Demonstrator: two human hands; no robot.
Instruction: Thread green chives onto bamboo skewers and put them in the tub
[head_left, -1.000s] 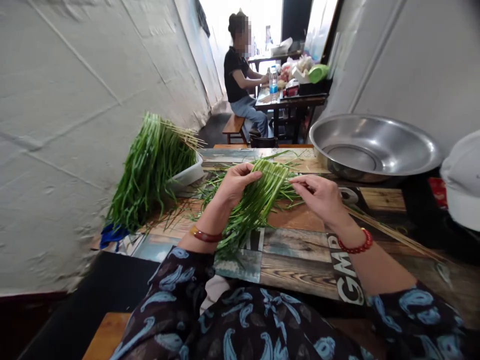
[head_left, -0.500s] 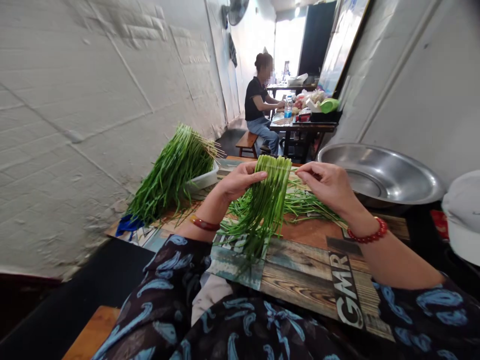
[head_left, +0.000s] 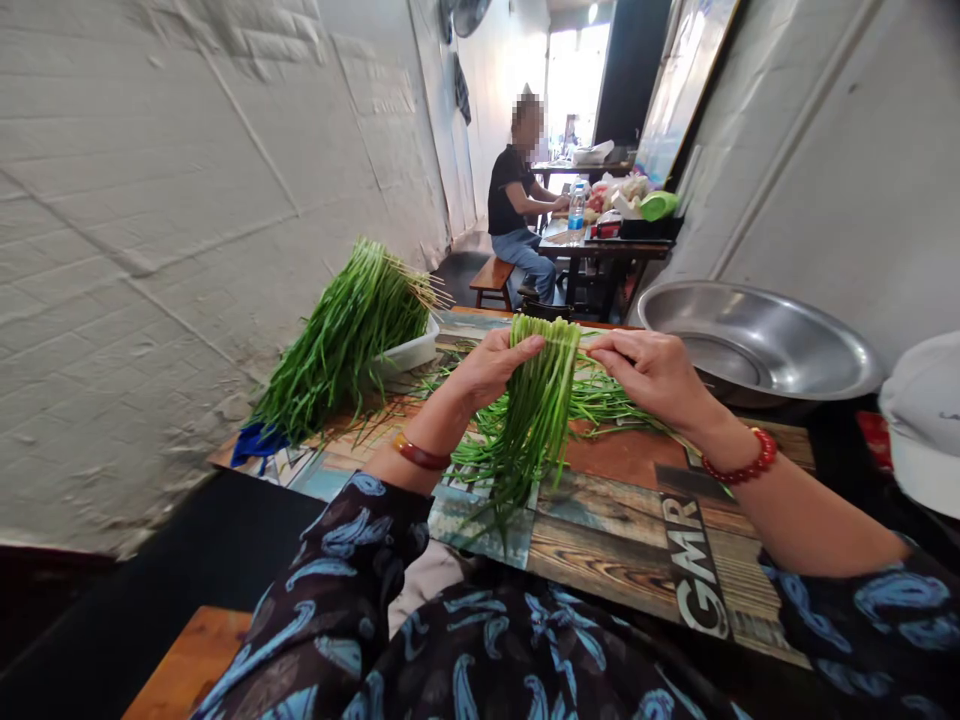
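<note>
Many stalks [head_left: 541, 400] — left hand [head_left: 491, 368] pinching them, right hand [head_left: 646, 374] closed (on skewer [head_left: 584, 347])

Here's open room, just below and right of centre: a hand could glide low over the bare tabletop [head_left: 600, 520]. Dead centre, the hanging green bunch [head_left: 540, 410] blocks the way, loose stalks [head_left: 611, 405] sprawling behind! Left of centre, a leafy heap [head_left: 341, 340] bars passage; right, the steel basin [head_left: 817, 345] does.

Steel basin [head_left: 765, 345] near white cap [head_left: 930, 420]; bottle [head_left: 576, 212] on far table [head_left: 556, 240]
</note>
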